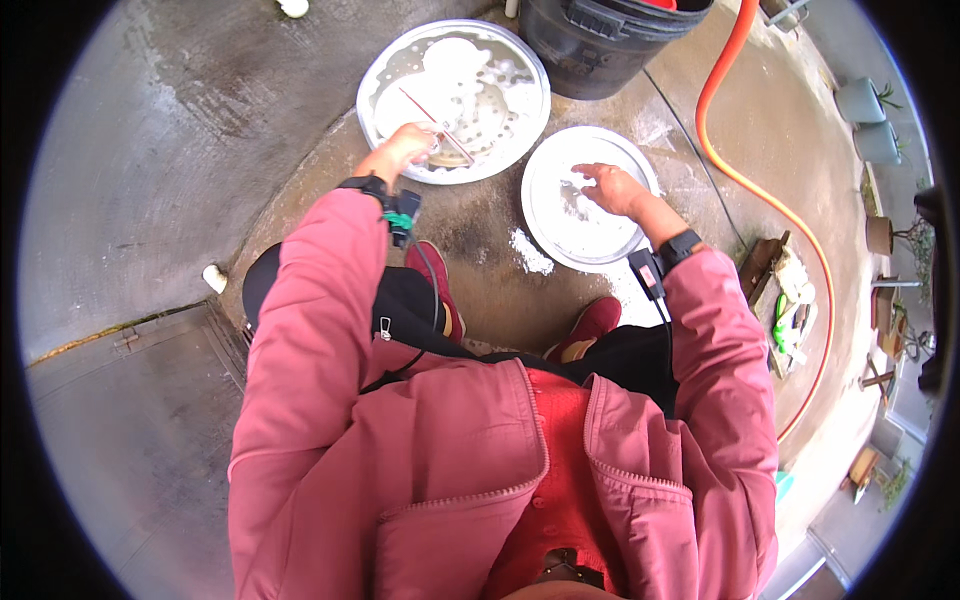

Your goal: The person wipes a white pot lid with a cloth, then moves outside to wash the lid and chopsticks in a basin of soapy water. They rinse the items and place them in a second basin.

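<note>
My left hand (408, 148) is over the near left part of a wide, round metal basin (368, 112) with suds and water in it. Its fingers are closed at the middle of a thin, straight, reddish-brown stick-like thing (422, 109), which slants across the basin; it may be a flat item seen edge-on. A curved, tan rim shows in the water below that hand. To the right, my right hand (615, 190) reaches over a smaller round metal basin (533, 222) full of white foam. Its fingers are apart and hold nothing that I can see.
A large black bucket (590, 60) with something red inside stands behind the basins. An orange hose (745, 178) curves along the right side. Spilled foam (530, 252) lies near my shoes. Farther right are a low clutter with a green-handled thing (783, 318) and potted plants (880, 143).
</note>
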A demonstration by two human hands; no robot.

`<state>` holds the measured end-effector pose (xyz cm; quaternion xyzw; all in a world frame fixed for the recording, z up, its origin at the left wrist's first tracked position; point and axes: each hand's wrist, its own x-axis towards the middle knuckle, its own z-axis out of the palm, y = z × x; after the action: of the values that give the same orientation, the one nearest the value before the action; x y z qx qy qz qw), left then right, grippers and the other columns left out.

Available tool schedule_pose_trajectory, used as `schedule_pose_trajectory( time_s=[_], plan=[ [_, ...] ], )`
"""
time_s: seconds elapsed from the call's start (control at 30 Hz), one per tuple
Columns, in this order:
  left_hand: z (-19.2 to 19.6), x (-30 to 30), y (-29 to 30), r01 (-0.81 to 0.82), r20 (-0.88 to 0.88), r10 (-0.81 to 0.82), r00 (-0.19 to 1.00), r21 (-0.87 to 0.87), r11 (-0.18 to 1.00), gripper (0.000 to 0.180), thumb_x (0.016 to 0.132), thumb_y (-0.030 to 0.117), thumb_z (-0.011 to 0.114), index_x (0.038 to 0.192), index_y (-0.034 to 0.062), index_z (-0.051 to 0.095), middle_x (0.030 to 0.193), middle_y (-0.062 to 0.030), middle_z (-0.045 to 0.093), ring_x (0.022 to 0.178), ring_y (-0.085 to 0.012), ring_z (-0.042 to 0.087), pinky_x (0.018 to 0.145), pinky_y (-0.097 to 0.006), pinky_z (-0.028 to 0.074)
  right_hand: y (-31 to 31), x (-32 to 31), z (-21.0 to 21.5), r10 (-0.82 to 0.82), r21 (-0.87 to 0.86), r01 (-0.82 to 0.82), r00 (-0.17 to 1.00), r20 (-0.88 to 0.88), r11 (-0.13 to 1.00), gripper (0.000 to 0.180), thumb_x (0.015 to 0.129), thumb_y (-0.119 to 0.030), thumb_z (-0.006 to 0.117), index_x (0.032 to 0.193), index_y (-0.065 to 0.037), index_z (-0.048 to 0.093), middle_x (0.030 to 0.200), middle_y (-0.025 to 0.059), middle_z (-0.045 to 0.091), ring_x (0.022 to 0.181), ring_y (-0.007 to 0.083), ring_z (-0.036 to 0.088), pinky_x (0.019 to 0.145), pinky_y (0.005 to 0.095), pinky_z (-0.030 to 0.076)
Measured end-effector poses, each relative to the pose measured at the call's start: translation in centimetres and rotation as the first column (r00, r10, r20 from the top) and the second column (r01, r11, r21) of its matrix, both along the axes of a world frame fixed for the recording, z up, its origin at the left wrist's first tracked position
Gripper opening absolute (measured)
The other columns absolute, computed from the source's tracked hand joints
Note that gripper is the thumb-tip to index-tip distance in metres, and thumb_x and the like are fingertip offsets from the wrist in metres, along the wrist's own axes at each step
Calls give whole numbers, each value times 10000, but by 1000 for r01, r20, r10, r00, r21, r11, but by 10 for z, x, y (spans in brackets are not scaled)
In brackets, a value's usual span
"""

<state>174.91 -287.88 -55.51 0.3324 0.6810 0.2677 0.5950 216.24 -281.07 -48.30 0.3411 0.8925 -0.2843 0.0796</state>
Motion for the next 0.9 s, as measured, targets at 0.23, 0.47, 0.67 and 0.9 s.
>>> schedule_pose_trajectory(
  time_s=[0.23,0.47,0.67,0.9],
  plan=[
    [-95,52,27,-118,-47,123,991,91,989,352,877,118,635,1227,84,647,992,-52,666,787,-153,622,683,-253,508,-34,4,50,-92,-97,91,996,-5,991,409,868,-138,614,1271,-74,604,1111,216,667,1012,356,650,908,395,506],
    [-45,31,8,-190,-734,198,650,95,977,291,826,199,661,1092,99,722,1127,-176,688,1045,-300,669,895,-364,514,-47,-2,62,-74,-130,70,997,-25,989,386,874,-148,608,1250,-58,615,1107,234,658,1011,370,645,906,404,502],
    [-41,22,7,-74,-681,16,732,-56,996,323,877,274,606,1083,44,702,1155,-194,666,1108,-349,631,949,-402,498,-47,-13,67,-92,-198,74,992,-82,977,381,882,-143,609,1254,-60,612,1135,221,650,979,360,655,889,397,510],
    [-108,52,36,-423,7,423,906,34,906,391,929,394,604,976,21,714,823,-106,704,740,-240,667,695,-368,509,-42,-22,56,-71,-211,52,994,-85,976,385,886,-143,616,1262,-63,605,1145,215,645,975,351,656,884,403,509]
  ],
)
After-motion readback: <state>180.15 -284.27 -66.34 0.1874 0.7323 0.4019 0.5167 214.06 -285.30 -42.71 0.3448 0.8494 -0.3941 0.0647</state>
